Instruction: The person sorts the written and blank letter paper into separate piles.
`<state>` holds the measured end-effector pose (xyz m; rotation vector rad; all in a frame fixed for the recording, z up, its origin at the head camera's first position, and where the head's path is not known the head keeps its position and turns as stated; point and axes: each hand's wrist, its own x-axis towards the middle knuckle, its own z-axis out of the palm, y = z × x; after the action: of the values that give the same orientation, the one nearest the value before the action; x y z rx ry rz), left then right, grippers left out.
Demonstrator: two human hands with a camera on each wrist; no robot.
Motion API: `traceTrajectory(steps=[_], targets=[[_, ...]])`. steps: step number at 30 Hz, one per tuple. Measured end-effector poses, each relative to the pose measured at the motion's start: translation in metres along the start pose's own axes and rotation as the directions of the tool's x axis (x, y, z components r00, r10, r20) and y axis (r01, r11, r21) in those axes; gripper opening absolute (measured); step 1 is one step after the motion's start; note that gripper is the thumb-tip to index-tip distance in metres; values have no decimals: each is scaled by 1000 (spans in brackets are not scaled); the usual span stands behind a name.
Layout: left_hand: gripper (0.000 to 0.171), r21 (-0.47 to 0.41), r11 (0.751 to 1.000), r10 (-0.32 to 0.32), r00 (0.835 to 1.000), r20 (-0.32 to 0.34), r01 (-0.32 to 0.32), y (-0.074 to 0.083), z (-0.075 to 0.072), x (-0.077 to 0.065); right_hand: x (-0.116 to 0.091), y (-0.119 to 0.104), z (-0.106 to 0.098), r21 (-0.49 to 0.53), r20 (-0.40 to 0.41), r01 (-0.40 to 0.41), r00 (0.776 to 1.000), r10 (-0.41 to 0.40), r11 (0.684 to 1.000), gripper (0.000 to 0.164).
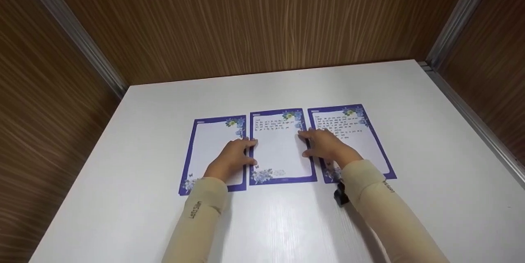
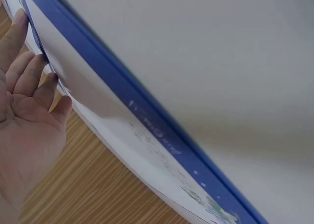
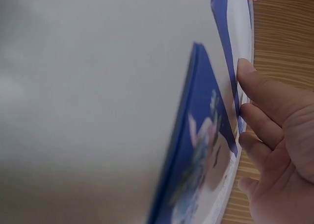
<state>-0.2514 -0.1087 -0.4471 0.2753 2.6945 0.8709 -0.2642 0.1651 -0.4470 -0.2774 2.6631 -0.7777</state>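
Three sheets of letter paper with blue-purple borders and printed flowers lie side by side. No writing shows on the visible part of the left sheet (image 1: 209,142). A few handwritten lines top the middle sheet (image 1: 281,152), and more lines fill the upper part of the right sheet (image 1: 371,148). My left hand (image 1: 231,156) reaches over the left sheet, its thumb and fingertips at the middle sheet's left edge. Over the right sheet, my right hand (image 1: 326,145) has its fingertips at the middle sheet's right edge. Both wrist views show loosely extended fingers (image 2: 30,79) against the paper.
The sheets lie on a white table (image 1: 135,164). Brown wood-grain panels (image 1: 262,21) stand behind it and at both sides, with metal strips at the corners. A small black object (image 1: 340,195) sits beside the right sleeve, below the right sheet.
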Motion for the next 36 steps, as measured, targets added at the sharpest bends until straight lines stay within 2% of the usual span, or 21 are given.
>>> traceTrajectory(steps=[3, 8, 14, 23, 28, 33, 36], targets=[[65, 12, 1000, -25, 1000, 4, 25, 1, 0, 0, 1, -1, 0, -46, -3, 25, 1000, -25, 999, 71], [64, 9, 999, -44, 999, 6, 44, 3, 0, 0, 2, -2, 0, -68, -35, 33, 999, -36, 997, 67], [63, -12, 1000, -22, 1000, -1, 22, 4, 3, -3, 1, -1, 2, -118, -69, 46, 996, -55, 992, 65], [65, -65, 998, -8, 1000, -12, 7, 2, 4, -2, 0, 0, 5, 25, -41, 28, 999, -27, 999, 67], [69, -101, 995, -11, 1000, -26, 9, 1, 4, 0, 0, -1, 7, 89, -60, 30, 998, -25, 996, 71], [70, -106, 994, -29, 999, -42, 25, 5, 3, 2, 0, -4, 7, 153, -74, -36, 996, 47, 988, 76], [70, -116, 992, -50, 997, -56, 43, 6, 2, 3, 0, -5, 6, 158, -80, -68, 993, 82, 985, 79]])
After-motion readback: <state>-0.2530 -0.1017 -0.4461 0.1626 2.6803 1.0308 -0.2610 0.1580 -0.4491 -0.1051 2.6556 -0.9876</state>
